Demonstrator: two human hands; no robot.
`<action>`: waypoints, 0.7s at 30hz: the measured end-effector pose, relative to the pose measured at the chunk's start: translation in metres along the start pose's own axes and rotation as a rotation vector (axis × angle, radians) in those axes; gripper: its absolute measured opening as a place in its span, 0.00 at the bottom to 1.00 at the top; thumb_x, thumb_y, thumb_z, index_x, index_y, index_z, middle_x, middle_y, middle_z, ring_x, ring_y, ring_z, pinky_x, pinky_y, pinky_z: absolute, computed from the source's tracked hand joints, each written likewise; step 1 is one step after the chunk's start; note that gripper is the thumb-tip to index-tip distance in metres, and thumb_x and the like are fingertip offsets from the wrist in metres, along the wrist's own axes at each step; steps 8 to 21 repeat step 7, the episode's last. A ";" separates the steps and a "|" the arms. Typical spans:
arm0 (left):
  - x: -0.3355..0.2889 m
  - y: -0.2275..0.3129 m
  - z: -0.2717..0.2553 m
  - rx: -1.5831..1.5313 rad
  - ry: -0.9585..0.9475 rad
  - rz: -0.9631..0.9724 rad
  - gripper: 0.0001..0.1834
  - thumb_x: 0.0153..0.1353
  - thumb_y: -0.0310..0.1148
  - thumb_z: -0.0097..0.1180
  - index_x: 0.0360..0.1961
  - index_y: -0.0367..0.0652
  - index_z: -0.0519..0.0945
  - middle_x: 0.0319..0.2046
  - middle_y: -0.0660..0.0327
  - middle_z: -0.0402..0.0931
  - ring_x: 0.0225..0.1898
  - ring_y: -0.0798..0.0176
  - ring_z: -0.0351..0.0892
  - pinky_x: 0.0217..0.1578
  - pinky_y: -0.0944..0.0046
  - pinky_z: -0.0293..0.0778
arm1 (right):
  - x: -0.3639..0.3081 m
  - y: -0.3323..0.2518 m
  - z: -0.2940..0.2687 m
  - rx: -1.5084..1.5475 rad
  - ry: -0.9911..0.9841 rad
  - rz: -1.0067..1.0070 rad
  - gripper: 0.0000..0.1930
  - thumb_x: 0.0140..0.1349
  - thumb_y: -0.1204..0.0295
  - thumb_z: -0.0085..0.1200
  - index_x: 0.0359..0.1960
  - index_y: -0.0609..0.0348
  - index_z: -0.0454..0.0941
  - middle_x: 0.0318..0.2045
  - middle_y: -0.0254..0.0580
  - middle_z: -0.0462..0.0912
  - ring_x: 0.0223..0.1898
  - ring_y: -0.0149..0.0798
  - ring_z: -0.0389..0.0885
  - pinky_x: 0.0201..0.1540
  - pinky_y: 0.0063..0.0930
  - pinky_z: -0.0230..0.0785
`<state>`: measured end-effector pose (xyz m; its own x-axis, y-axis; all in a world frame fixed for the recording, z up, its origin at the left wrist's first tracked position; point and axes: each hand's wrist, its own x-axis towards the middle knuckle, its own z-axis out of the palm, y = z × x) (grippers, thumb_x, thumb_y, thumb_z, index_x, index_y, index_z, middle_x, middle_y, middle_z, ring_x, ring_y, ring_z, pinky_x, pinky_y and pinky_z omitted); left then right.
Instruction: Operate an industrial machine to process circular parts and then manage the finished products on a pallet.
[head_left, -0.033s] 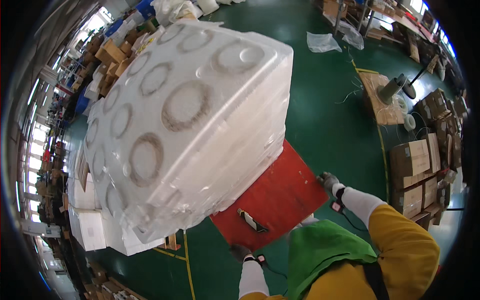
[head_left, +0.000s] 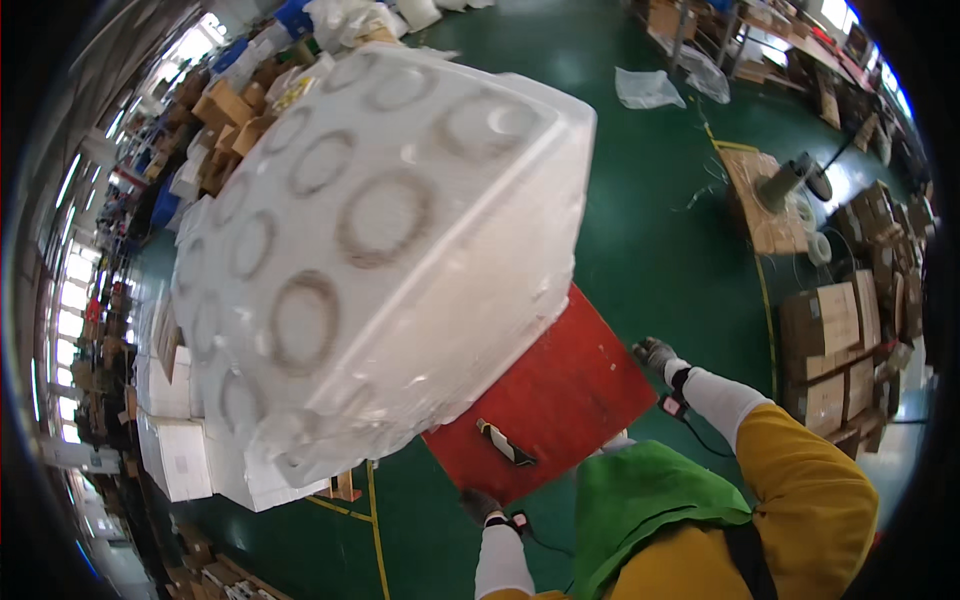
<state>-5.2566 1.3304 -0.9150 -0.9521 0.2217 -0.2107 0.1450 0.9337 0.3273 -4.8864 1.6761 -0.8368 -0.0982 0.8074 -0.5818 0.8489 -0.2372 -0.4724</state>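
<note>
A red board (head_left: 560, 390) lies before me, its far part hidden beneath a big white block (head_left: 470, 290) wrapped in clear plastic film. Dark rings mark the block's top. At the board's near left corner is my gloved left hand (head_left: 480, 505), its fingers curled on the edge. My gloved right hand (head_left: 655, 357) grips the right corner; some of its fingers are out of sight. A utility knife (head_left: 505, 442) with a pale and black handle rests on the board between my hands. Neither hand touches it.
White boxes (head_left: 180, 460) stand left of the wrapped block. Stacked cartons (head_left: 820, 345) are at the right, near a wooden board (head_left: 752, 205) bearing a spool. Clear plastic film (head_left: 648, 88) lies on the green floor ahead. Yellow lines run along the floor.
The wrapped block has shifted slightly to the right and nearer to me. Both hands stay at the red board's corners, and the knife has hardly moved.
</note>
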 end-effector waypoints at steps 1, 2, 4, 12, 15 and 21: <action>0.015 -0.012 0.019 -0.023 0.011 -0.015 0.25 0.61 0.51 0.35 0.43 0.39 0.72 0.34 0.46 0.76 0.36 0.46 0.77 0.35 0.50 0.73 | 0.025 0.015 0.000 0.101 0.041 -0.043 0.23 0.59 0.50 0.37 0.42 0.55 0.73 0.45 0.47 0.75 0.50 0.48 0.70 0.51 0.37 0.61; 0.035 -0.029 0.023 -0.013 -0.112 -0.100 0.24 0.61 0.49 0.35 0.47 0.40 0.70 0.40 0.47 0.74 0.41 0.48 0.74 0.41 0.53 0.71 | 0.068 0.020 0.009 0.203 0.036 -0.148 0.23 0.59 0.50 0.38 0.42 0.55 0.74 0.45 0.48 0.74 0.50 0.48 0.70 0.52 0.36 0.61; 0.048 0.023 0.053 -0.080 -0.315 -0.115 0.24 0.62 0.47 0.35 0.51 0.41 0.68 0.46 0.48 0.71 0.46 0.49 0.72 0.47 0.55 0.69 | 0.152 0.082 -0.034 0.353 0.229 -0.068 0.18 0.59 0.56 0.44 0.43 0.56 0.73 0.41 0.42 0.78 0.44 0.42 0.74 0.45 0.31 0.66; 0.066 0.019 0.034 -0.119 -0.206 -0.153 0.24 0.62 0.47 0.35 0.51 0.41 0.67 0.46 0.49 0.71 0.47 0.50 0.71 0.47 0.56 0.68 | 0.171 -0.015 -0.049 0.609 0.067 -0.553 0.12 0.60 0.61 0.47 0.43 0.48 0.74 0.37 0.38 0.79 0.36 0.28 0.72 0.40 0.27 0.65; 0.066 0.019 0.034 -0.119 -0.206 -0.153 0.24 0.62 0.47 0.35 0.51 0.41 0.67 0.46 0.49 0.71 0.47 0.50 0.71 0.47 0.56 0.68 | 0.171 -0.015 -0.049 0.609 0.067 -0.553 0.12 0.60 0.61 0.47 0.43 0.48 0.74 0.37 0.38 0.79 0.36 0.28 0.72 0.40 0.27 0.65; 0.066 0.019 0.034 -0.119 -0.206 -0.153 0.24 0.62 0.47 0.35 0.51 0.41 0.67 0.46 0.49 0.71 0.47 0.50 0.71 0.47 0.56 0.68 | 0.171 -0.015 -0.049 0.609 0.067 -0.553 0.12 0.60 0.61 0.47 0.43 0.48 0.74 0.37 0.38 0.79 0.36 0.28 0.72 0.40 0.27 0.65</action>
